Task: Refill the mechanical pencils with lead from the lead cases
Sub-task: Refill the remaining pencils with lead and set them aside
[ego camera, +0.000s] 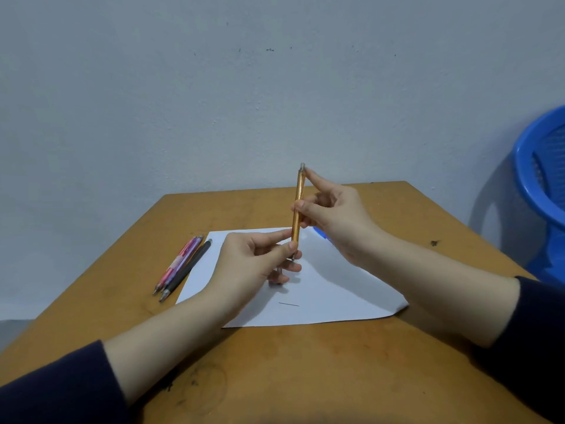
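Two hands are holding the orange mechanical pencil [300, 188] upright between them, the left hand [253, 261] pinching its lower end near the tip, the right hand [336, 218] gripping mid-barrel with the index fingertip [309, 175] at its top end, the barrel appearing light, stiff and likely slippery.

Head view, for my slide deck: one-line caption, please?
Left hand and right hand hold an orange mechanical pencil upright above white paper; other pencils lie beside it.

Orange pencil [297, 209]; pink pencil [171, 271], purple pencil [191, 248], black pencil [186, 270], centre left; white paper [336, 295]; brown table [275, 377]; blue chair [538, 191], right edge.
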A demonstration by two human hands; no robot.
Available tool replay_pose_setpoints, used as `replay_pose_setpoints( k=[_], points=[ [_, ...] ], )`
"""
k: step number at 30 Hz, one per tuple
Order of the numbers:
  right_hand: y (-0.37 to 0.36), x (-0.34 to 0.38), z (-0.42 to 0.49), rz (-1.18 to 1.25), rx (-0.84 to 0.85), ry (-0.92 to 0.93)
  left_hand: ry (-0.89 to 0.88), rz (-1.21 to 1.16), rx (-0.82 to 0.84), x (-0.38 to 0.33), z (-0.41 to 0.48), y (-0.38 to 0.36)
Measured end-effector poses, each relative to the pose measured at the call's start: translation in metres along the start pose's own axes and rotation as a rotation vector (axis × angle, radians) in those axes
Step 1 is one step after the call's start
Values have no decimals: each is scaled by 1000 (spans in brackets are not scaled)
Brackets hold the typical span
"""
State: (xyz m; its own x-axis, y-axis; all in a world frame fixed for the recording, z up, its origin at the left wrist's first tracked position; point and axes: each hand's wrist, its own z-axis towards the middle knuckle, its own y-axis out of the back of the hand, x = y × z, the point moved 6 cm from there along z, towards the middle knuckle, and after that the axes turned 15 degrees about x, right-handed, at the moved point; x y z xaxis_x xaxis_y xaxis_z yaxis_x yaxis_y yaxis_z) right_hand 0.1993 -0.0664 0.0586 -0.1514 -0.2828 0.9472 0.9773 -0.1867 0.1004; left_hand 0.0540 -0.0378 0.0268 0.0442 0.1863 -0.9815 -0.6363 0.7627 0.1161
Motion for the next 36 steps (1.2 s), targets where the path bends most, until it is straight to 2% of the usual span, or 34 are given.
replay_pose_setpoints(
  k=[3, 6, 12, 17, 25, 36],
  points=[
    [8, 0, 3, -80, -34, -2, -90, 340, -12, -1, 5, 5],
    [23, -5, 8, -224, -88, -46, -103, 640, -14, 2, 10, 10],
    [33, -26, 11, -593, 19, -265, 83, 958, 136, 28, 24, 12],
    [33, -38, 9, -923, 83, -374, 208, 917, 202, 36, 28, 14],
    [33, -57, 14, -1264, 71, -360, 227, 935, 220, 42, 30, 18],
    [26, -50, 11, -1364, 124, -368, 222, 959, 231, 46, 33, 18]
  ],
)
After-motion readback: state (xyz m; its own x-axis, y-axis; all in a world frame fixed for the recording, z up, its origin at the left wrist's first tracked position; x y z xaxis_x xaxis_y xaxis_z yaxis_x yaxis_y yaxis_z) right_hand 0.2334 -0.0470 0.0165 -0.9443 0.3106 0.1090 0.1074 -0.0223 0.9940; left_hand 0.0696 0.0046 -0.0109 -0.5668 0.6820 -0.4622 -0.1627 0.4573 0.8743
